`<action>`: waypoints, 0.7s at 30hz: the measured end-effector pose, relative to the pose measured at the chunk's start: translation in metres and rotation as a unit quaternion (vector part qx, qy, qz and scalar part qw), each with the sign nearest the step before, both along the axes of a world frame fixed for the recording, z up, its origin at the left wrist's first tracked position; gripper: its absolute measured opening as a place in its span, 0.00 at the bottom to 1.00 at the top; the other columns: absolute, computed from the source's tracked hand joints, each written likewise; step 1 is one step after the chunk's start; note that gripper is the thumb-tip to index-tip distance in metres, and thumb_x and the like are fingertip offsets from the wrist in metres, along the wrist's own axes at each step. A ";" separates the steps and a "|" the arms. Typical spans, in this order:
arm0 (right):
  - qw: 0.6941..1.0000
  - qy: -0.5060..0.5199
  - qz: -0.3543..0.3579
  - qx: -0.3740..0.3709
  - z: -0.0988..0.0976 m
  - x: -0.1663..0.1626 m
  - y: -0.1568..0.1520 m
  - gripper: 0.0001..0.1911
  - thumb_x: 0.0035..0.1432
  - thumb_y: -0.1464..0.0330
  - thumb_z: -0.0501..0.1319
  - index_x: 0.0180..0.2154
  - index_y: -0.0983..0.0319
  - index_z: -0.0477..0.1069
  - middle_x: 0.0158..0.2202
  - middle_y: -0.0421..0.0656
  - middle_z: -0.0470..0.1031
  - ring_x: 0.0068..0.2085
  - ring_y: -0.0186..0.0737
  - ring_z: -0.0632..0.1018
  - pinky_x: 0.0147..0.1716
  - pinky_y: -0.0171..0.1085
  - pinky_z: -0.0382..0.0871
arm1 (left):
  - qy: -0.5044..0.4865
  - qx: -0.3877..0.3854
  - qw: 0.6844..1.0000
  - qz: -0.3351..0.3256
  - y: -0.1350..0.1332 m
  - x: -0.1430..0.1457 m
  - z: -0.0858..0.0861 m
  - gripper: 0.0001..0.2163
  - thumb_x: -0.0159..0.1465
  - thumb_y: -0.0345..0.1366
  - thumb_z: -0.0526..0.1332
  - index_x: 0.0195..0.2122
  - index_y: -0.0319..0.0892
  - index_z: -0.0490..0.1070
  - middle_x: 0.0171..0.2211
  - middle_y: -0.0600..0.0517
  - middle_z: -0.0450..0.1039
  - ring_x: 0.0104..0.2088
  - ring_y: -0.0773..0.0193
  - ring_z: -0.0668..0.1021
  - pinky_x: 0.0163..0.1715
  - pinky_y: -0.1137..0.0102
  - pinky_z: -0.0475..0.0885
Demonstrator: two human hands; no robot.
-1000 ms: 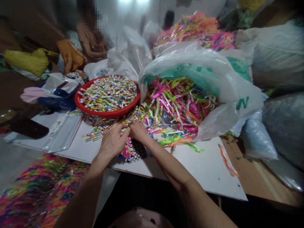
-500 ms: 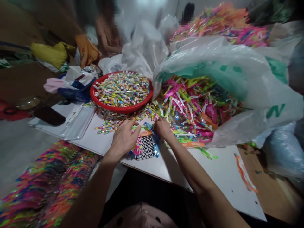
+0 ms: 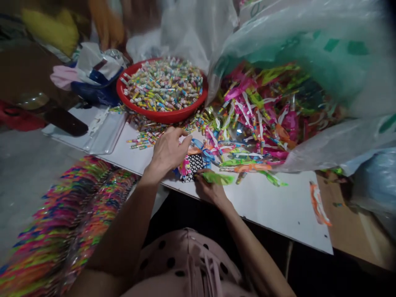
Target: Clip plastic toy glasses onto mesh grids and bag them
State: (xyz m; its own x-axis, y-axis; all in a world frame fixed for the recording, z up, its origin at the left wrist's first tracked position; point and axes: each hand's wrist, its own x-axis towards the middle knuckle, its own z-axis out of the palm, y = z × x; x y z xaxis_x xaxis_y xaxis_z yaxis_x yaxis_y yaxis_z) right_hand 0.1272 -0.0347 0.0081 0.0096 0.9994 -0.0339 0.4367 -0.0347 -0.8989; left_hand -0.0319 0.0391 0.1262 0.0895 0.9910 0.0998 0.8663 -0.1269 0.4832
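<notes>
My left hand rests at the left edge of a small card with a black-and-white pattern, its thumb and forefinger apart. Pink, orange and blue plastic pieces lie around the card's edges. My right hand is at the card's lower right corner, its fingers closed on a bright green plastic piece that is blurred by motion. Above and right of the card, loose colourful plastic pieces with small filled tubes lie on the white board.
Behind my left hand stands a red basin heaped with small tubes. A large plastic bag of colourful pieces opens at the right. A clear plastic sleeve lies left on the board. Long bundles of coloured pieces fill the lower left.
My right hand has come from the card's far side to its near right corner and now holds a green piece. My left hand stays beside the card. The view has tilted downward.
</notes>
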 end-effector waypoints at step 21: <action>0.923 -0.334 0.183 -0.050 0.034 0.001 0.025 0.12 0.59 0.73 0.53 0.43 0.62 0.70 0.42 0.48 0.76 0.43 0.42 0.76 0.36 0.34 0.64 | 0.021 0.000 1.000 -0.008 0.004 -0.006 0.004 0.17 0.63 0.43 0.51 0.42 0.42 0.75 0.42 0.45 0.75 0.43 0.54 0.75 0.45 0.63 0.68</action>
